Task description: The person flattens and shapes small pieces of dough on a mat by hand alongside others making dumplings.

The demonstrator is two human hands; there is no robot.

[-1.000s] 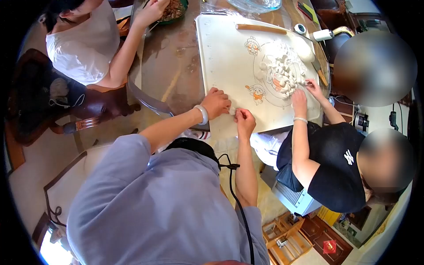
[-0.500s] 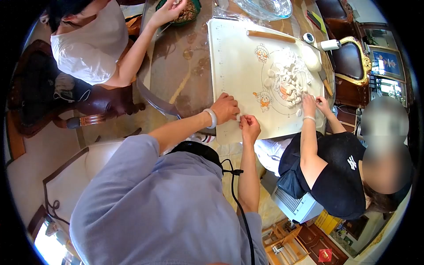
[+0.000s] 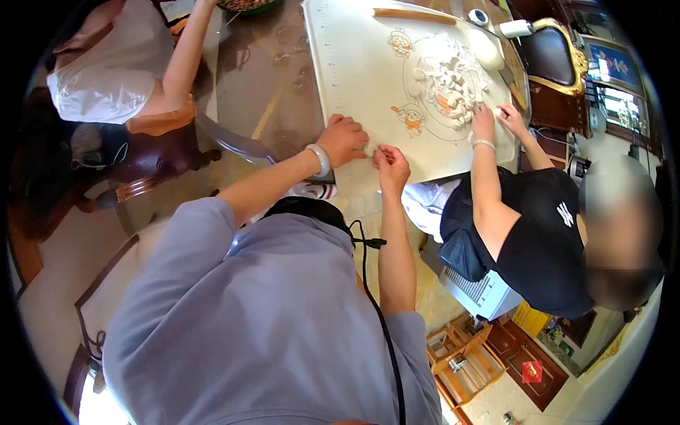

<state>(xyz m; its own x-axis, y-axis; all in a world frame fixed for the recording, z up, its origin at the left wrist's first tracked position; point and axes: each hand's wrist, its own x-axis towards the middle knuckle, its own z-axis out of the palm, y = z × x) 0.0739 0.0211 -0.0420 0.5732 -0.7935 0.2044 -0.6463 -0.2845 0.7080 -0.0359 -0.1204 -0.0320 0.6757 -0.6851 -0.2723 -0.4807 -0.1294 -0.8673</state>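
A small pale piece of dough [image 3: 369, 150] shows between my two hands, near the front edge of a cream-coloured kneading mat [image 3: 361, 92]. My left hand [image 3: 345, 140], with a pale bangle at the wrist, has its fingers bent and closed at the piece's left side. Just to the right, my right hand [image 3: 392, 168] is closed with thumb and fingers pinched at the dough; its fingertips partly hide what they hold. Farther up the mat lies a heap of floury dough pieces [image 3: 453, 81]. A larger smooth lump of dough [image 3: 485, 49] sits beside the heap.
A rolling pin [image 3: 414, 15] lies along the mat's far side; a knife [image 3: 516, 88] rests at its right. Someone in black [image 3: 528, 234] has both hands by the heap. A person in white [image 3: 106, 78] sits at left, near a bowl of filling [image 3: 244, 6]. A white cup-like object [image 3: 516, 28] stands beyond.
The view has shifted, so the table sits higher and farther left. My hands remain close together over the mat's edge, the right a little farther from the left. The co-worker's hands stay at the heap.
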